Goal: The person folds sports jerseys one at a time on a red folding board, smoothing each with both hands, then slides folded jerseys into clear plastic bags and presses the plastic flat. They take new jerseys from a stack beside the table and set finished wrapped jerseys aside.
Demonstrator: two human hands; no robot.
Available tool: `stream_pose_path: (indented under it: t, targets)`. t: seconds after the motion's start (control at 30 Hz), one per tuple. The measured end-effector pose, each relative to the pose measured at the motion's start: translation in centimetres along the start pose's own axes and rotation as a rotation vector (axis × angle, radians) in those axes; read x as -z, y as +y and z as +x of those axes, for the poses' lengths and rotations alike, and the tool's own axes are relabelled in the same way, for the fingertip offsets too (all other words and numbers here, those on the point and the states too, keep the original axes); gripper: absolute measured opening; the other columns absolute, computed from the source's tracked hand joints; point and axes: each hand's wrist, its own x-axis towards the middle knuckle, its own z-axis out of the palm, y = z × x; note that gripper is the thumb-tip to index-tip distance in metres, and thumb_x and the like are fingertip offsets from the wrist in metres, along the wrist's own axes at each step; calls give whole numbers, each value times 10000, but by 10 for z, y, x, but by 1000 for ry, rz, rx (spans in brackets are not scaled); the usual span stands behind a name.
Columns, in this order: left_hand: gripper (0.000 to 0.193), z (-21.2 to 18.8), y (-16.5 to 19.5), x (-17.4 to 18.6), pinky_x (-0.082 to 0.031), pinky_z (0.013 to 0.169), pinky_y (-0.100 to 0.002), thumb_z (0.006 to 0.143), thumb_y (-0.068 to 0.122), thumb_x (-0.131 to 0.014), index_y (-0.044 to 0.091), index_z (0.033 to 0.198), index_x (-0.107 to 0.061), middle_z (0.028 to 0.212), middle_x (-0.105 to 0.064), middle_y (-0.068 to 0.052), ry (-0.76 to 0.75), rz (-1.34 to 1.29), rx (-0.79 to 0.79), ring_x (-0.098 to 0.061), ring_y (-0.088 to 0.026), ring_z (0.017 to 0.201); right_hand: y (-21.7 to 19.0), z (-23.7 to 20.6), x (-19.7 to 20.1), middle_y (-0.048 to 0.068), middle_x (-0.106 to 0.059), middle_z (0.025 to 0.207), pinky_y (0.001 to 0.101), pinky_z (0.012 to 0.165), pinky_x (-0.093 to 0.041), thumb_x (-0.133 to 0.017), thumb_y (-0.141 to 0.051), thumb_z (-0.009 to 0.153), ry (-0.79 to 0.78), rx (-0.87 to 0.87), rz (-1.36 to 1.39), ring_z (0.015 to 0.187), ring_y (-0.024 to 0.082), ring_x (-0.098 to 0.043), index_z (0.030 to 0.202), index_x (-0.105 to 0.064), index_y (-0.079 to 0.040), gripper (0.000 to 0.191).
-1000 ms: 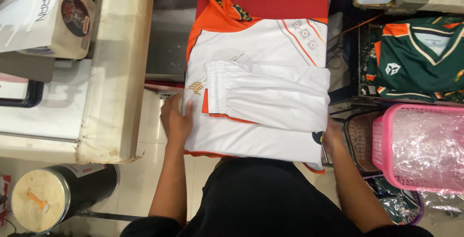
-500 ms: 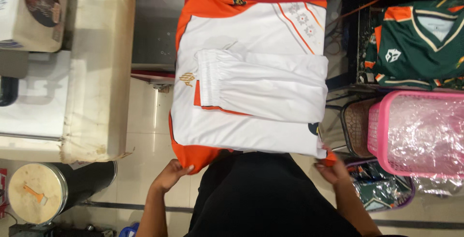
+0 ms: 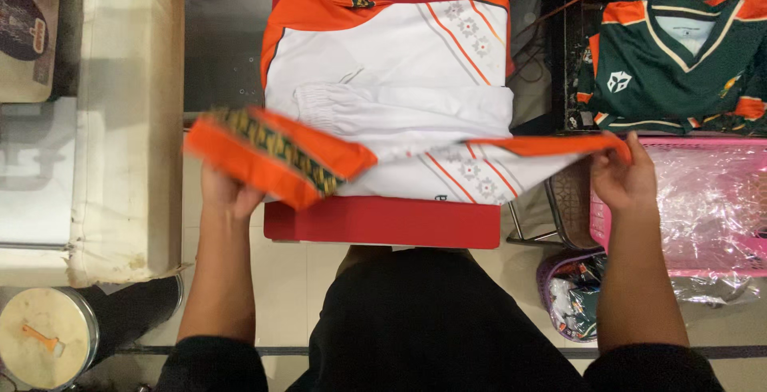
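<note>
Fingers [image 3: 615, 170] pinch jersey hem [image 3: 447, 170] beside plastic-filled pink basket [image 3: 703, 200].

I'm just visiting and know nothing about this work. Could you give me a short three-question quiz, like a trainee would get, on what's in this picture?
1. True or false: both hands grip the bottom hem of the orange and white jersey, lifted off the red table.
2. What lies folded across the middle of the jersey?
3. Which sits nearest the right hand? A: pink basket B: green jersey C: round tin

Key
1. True; the left hand holds one end, the right hand the other.
2. White shorts.
3. A
</note>
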Motion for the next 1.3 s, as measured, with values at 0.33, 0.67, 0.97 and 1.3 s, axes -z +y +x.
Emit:
stream_pose_path:
  t: [0.33, 0.67, 0.97, 1.3]
  targets:
    - [527, 8, -40, -20, -489, 1104, -389, 1027, 227, -634, -5, 1488, -524, 1445, -614, -212, 391, 1336, -317, -606, -320, 1344, 93, 2, -52, 161, -664, 1361, 427, 906, -561, -639, -212, 971, 95, 156, -1027, 1156, 274, -669, 1456, -540, -56, 520]
    - [483, -20, -41, -9, -538, 797, -380, 988, 258, -694, 44, 1403, -569, 988, -714, -135, 790, 1468, -159, -668, -232, 896, 184, -8, -226, 122, -672, 1044, 390, 883, -529, -839, -131, 846, -673, 993, -1592, 1005, 290, -639, 1059, -716, -29, 266]
    - [269, -28, -35, 24, -520, 781, -285, 965, 94, -685, 25, 1226, -681, 977, -713, -50, 691, 1194, -299, -628, -126, 851, 298, 40, -301, 88, -659, 972, 437, 801, -473, -712, -106, 942, -761, 1004, -1945, 935, 277, -630, 1045, -700, -31, 127]
    - [508, -4, -35, 6, -439, 626, -245, 983, 98, -620, 132, 1480, -518, 847, -658, -58, 508, 984, -135, -548, -91, 707, 243, 5, -233, 3, -701, 1222, 455, 1011, -444, -654, -32, 855, -1335, 1234, -1888, 1212, 201, -608, 1157, -705, -98, 314]
